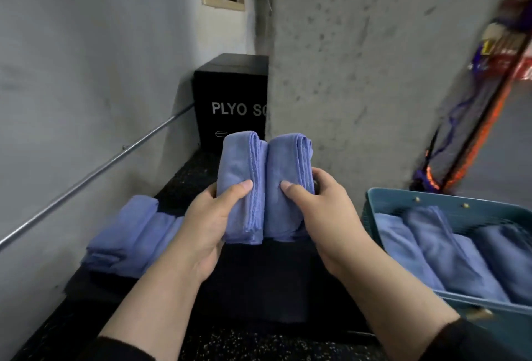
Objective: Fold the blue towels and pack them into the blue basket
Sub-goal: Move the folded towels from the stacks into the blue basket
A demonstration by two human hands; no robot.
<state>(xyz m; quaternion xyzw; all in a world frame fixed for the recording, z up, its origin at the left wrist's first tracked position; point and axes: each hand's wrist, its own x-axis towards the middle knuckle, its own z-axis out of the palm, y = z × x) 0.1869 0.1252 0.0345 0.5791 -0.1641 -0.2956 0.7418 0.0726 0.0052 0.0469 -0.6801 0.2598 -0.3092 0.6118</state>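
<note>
1. Head view: the left hand (211, 225) grips a folded blue microfibre towel (241, 185), thumb across its front face and fingers curled round behind, out of sight.
2. The right hand (322, 214) grips a second folded blue towel (288, 185) in the same way, thumb pressed on the front, fingers wrapped round the far edge.
3. Both held towels stand upright, side by side and touching along their inner edges, raised above a dark padded bench (259, 283).
4. Each held towel is a thick, narrow bundle; the layered folds show as stacked edges at the top, and a stitched hem runs down the right edge of the left one.
5. A stack of folded blue towels (129, 234) lies flat on the bench at the left, well apart from the held pair.
6. A blue plastic basket (426, 202) sits at the right, just beside the right forearm, with a slatted wall and small brass-coloured studs on its rim.
7. Inside it, packed blue towels (449, 251) stand on edge in a row; there seem to be three or four, though blur makes the count uncertain.
8. Behind the hands stands a black box printed "PLYO SO" (230, 101), partly hidden by a grey concrete pillar (359, 72).
9. A metal pipe (95, 173) runs along the grey left wall.
</note>
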